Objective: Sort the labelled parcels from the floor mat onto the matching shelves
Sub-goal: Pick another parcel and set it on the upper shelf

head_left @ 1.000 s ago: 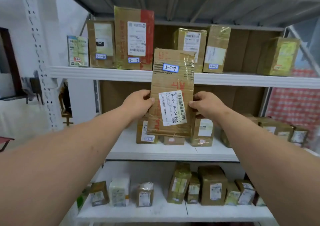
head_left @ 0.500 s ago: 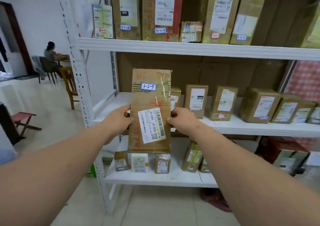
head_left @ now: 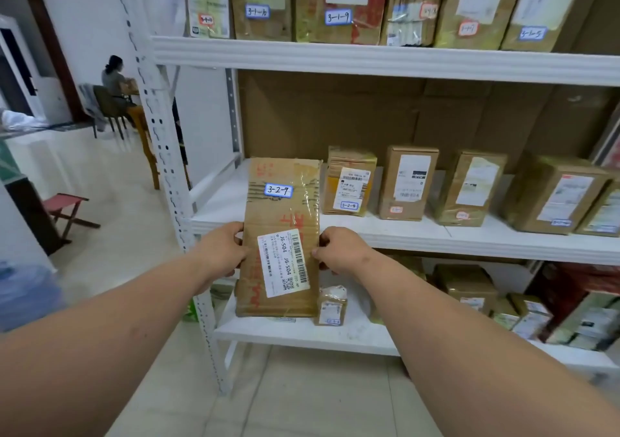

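Head view: both hands, left [head_left: 223, 252] and right [head_left: 339, 250], clamp the 3-2-9 parcel [head_left: 280, 235]; it has dropped from the top shelf [head_left: 385, 59] to the middle shelf [head_left: 469, 235], left of the 3-2-8 parcel [head_left: 349, 181]; likely its slot.

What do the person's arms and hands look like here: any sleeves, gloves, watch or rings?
Both forearms are bare up to the frame edge, no sleeves showing. The left hand and right hand wear no gloves, and no watch, band or ring shows on what is visible.
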{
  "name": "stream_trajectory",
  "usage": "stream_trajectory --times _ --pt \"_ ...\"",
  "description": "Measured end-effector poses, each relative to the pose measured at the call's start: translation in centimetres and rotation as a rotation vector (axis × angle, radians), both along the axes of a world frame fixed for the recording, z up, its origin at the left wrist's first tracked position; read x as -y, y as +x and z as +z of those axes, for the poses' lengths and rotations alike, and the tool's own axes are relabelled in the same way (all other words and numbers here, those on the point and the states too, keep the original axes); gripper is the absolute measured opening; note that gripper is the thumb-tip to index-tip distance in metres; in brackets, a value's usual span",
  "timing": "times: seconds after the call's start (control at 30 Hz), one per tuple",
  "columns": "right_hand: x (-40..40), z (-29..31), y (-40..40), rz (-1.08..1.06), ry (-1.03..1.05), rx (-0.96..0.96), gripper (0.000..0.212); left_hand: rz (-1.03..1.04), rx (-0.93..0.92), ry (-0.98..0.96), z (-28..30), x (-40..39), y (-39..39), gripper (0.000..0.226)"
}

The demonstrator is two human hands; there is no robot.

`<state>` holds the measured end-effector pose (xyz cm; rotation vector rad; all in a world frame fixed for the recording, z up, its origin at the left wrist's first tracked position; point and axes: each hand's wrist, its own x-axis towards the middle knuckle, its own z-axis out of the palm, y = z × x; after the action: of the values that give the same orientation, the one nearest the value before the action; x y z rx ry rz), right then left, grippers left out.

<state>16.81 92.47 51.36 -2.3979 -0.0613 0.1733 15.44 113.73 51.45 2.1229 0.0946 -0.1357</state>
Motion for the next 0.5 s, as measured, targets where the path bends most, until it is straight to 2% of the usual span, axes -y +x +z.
stream_trajectory --times 0.17,0.5 --pt "0.6 0.0 5.0 0.015 -0.034 0.008 0.019 0.028 0.025 0.034 -0.2 0.6 4.6 0.042" --pt "0.2 0.6 14.8 0.016 0.081 0.112 0.030 0.168 0.222 0.049 0.4 1.2 13.7 0.044"
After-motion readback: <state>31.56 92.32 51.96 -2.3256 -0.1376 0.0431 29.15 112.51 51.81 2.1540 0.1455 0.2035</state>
